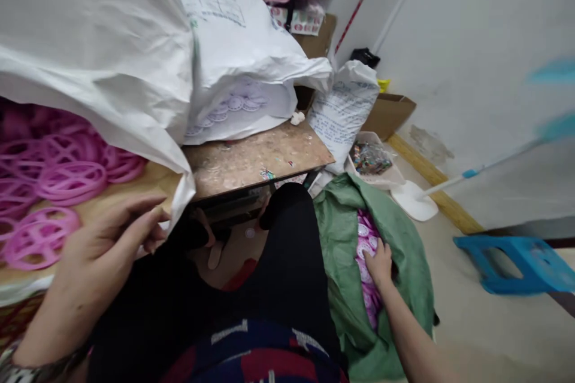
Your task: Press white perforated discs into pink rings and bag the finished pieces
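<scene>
At the left, my left hand (108,263) is closed, thumb and fingertips pinched at the lower edge of a big white bag (148,90). Under that bag's raised side lie many pink plastic rings with spokes (72,182), on a brown surface. Down at the right, my right hand (380,266) reaches into the mouth of a green woven sack (345,287). Its visible fingers are spread and touch purple-pink pieces with white round faces (366,233); the remaining fingers are hidden.
A second white bag (233,30) holding pale round pieces lies on the worn wooden table (256,158). Beyond the sack stand a white printed bag (345,111), a basket of small packets (375,161), a white long-handled scoop (415,200) and a blue plastic stool (521,263).
</scene>
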The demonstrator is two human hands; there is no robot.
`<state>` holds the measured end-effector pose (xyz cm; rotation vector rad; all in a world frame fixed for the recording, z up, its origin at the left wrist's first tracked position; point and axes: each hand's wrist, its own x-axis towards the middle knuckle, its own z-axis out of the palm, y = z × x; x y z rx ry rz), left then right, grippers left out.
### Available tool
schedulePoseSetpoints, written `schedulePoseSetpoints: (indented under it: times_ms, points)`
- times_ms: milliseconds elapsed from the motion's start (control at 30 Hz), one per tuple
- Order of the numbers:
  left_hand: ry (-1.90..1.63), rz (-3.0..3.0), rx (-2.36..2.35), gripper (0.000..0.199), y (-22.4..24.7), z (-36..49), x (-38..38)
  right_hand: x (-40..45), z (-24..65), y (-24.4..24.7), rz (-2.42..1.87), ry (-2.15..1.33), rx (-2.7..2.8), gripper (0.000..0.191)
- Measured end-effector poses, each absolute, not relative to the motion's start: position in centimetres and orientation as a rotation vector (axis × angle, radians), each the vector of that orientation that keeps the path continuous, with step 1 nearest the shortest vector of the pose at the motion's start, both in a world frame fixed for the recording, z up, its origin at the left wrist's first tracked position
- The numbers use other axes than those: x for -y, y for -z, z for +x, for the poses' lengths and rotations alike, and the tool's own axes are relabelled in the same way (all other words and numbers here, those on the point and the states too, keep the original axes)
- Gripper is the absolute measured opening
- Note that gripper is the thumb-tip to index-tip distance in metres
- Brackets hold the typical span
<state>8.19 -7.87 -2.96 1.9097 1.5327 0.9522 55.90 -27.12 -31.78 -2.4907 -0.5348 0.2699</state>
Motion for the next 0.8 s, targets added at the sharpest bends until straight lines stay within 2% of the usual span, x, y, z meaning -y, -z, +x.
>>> schedulePoseSetpoints:
  times_ms: [167, 300, 467, 667, 800]
  points:
    - [-0.952, 1.939, -1.569, 0.031, 2.1, 6.7, 7.7, 24.7, 53.0, 32.1, -2.337, -0.379, 0.814, 0.051]
    - [-0.972, 2.217, -1.624, 0.029, 2.2, 4.4, 6.2, 23.4, 50.9, 31.4, -2.204, -0.486, 0.985, 0.038]
    - [-0.913, 2.590, -1.837, 0.036, 2.6, 1.3, 4.7, 22.3, 48.4, 29.1, -2.079, -0.566, 1.114, 0.044]
    - [-0.632, 2.521, -2.177, 0.039, 2.9, 0.2, 4.3, 21.5, 46.2, 25.1, -1.984, -0.577, 1.200, 0.053]
    - [-0.513, 2.488, -2.204, 0.041, 2.1, 0.5, 3.9, 20.9, 45.3, 22.7, -1.952, -0.549, 1.232, 0.054]
